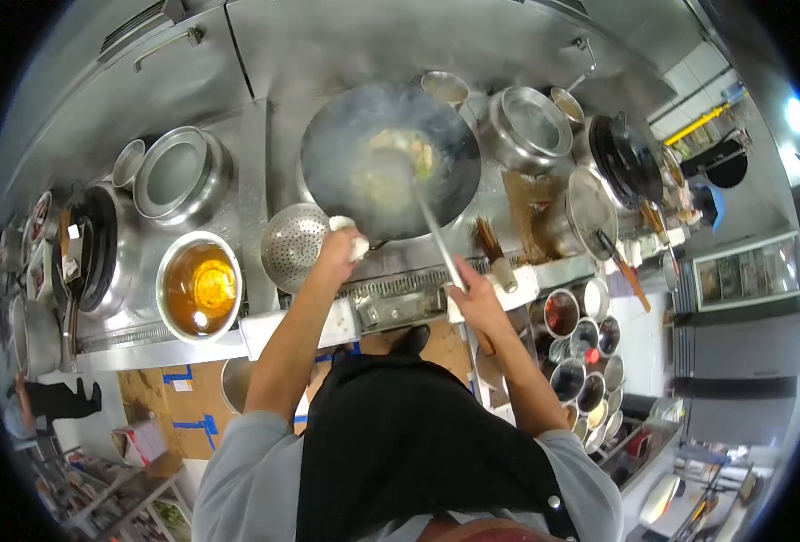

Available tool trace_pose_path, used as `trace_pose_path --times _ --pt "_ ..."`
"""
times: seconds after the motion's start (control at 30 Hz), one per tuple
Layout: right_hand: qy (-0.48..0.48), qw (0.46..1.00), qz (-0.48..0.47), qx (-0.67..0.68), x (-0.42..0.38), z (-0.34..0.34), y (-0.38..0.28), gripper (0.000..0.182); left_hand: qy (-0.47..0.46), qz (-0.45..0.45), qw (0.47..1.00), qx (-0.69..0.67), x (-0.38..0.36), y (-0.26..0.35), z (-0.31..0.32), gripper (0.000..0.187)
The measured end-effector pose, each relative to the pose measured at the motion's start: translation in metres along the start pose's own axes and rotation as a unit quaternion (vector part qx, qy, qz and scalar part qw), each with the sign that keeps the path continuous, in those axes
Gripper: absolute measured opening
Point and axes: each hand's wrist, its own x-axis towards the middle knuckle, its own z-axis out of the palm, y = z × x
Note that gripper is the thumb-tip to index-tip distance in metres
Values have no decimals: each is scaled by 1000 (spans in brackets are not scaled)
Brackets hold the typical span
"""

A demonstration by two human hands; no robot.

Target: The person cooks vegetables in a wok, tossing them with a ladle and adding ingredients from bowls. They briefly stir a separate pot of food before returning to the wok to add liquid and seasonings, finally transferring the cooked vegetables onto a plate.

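A large dark wok (454,181) stands on the stove with steam over the food (400,158) in it. My left hand (337,250) is closed round a white cloth (355,237) at the wok's near left rim. My right hand (475,296) grips the handle of a long metal ladle (438,237), whose head is in the food, blurred by steam. Left of the wok, close to my left hand, lies a perforated metal strainer (294,246). A bamboo brush (499,262) lies just beyond my right hand.
A bowl of amber liquid (170,287) is at the left. Metal pots (499,126) stand behind right, with a sieve over a pot (589,208) nearer. Several seasoning containers (589,339) are at the lower right. Another person (52,400) is at the far left.
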Motion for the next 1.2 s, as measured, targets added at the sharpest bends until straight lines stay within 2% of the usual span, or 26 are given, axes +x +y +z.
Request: trace_pose_path --times 0.07,0.13,0.2,0.23,0.27,0.33,0.4,0.47,0.53,0.6,0.67,0.73,0.8,0.83,0.87,0.9,1.0,1.07,1.17,1.2 --pt "65 997 -1 35 -21 3 -1 68 0 -2 1000 10 -31 -9 -28 9" --pt "82 994 66 2 -27 -10 -9 66 -5 9 1000 -2 -61 -17 -54 10" --pt "105 994 -3 24 -23 -14 0 63 -27 30 999 5 -86 -17 -74 10" --pt "107 994 23 -13 -28 -15 -27 61 -22 20 999 20 -99 -13 -82 10" --pt "113 989 88 -23 -34 -7 -50 62 -29 18 999 24 -108 -13 -89 10" --pt "130 986 93 -50 -42 32 -7 65 -44 17 998 31 -123 -14 -99 10" --pt "49 994 91 -40 -78 59 -16 66 -49 14 998 36 -129 -23 -109 10" --pt "1 999 33 -35 -134 68 -35 65 -56 -3 998 43 -144 -31 -119 11" --pt "5 995 68 72 -198 62 -58 65 -64 -27 996 52 -176 -29 -126 11" --pt "43 987 117 99 -248 49 -68 65 -112 -47 990 65 -203 -37 -141 9" --pt "115 976 176 64 -289 38 -70 64 -143 -47 985 88 -241 -40 -147 8" --pt "183 959 205 70 -323 43 -72 65 -138 -46 985 95 -277 -54 -142 7" --pt "220 960 173 7 -370 70 -53 66 -140 -24 985 94 -306 -75 -138 5" --pt "228 965 128 -3 -397 97 -24 67 -155 -41 980 117 -310 -92 -145 5" --pt "209 966 142 54 -427 118 -29 67 -173 -43 976 122 -323 -100 -147 5" --pt "172 959 203 100 -454 125 -69 67 -191 -46 972 129 -338 -108 -146 5" --pt "159 930 287 168 -551 138 -121 68 -225 -53 962 142 -384 -141 -145 3" --pt "207 893 337 217 -607 139 -139 67 -246 -84 952 160 -410 -161 -152 4" --pt "308 868 347 177 -662 137 -147 65 -282 -140 933 174 -449 -192 -162 4" --pt "314 870 348 154 -679 148 -137 66 -292 -148 926 186 -463 -202 -165 5"
